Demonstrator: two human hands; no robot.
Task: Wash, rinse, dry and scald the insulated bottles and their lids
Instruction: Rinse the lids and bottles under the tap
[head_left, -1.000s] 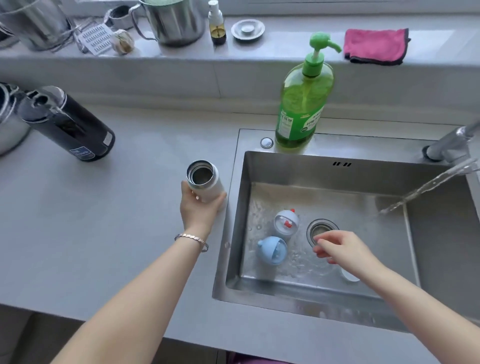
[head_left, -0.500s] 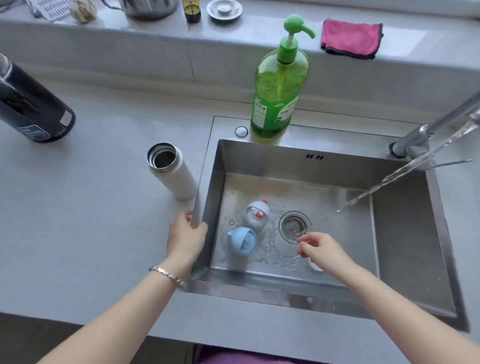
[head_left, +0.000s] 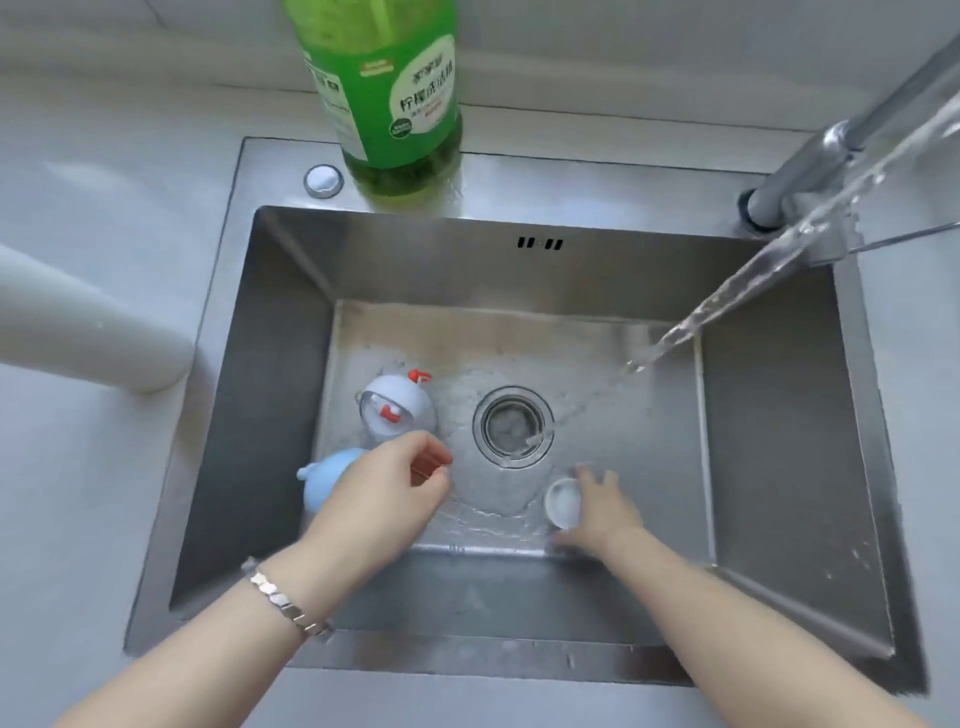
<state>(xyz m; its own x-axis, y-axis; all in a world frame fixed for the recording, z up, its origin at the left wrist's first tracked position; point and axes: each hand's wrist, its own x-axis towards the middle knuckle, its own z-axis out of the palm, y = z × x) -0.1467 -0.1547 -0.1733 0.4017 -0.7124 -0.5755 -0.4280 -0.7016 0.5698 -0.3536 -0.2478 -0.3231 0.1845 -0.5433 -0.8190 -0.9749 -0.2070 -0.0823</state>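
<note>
A white insulated bottle stands on the counter left of the sink, its top out of frame. On the sink floor lie a pale grey lid with red parts and a blue lid. My left hand hovers inside the sink, partly covering the blue lid, fingers loosely curled and holding nothing. My right hand is low on the sink floor, its spread fingers around a small white cap. That hand is blurred.
The steel sink has a drain strainer at its middle. The faucet at the back right pours a slanting stream of water onto the sink floor. A green dish soap bottle stands on the sink's back rim.
My left hand let go of the white bottle on the counter and moved into the sink over the blue lid. My right hand dropped onto the small white cap. The view moved closer.
</note>
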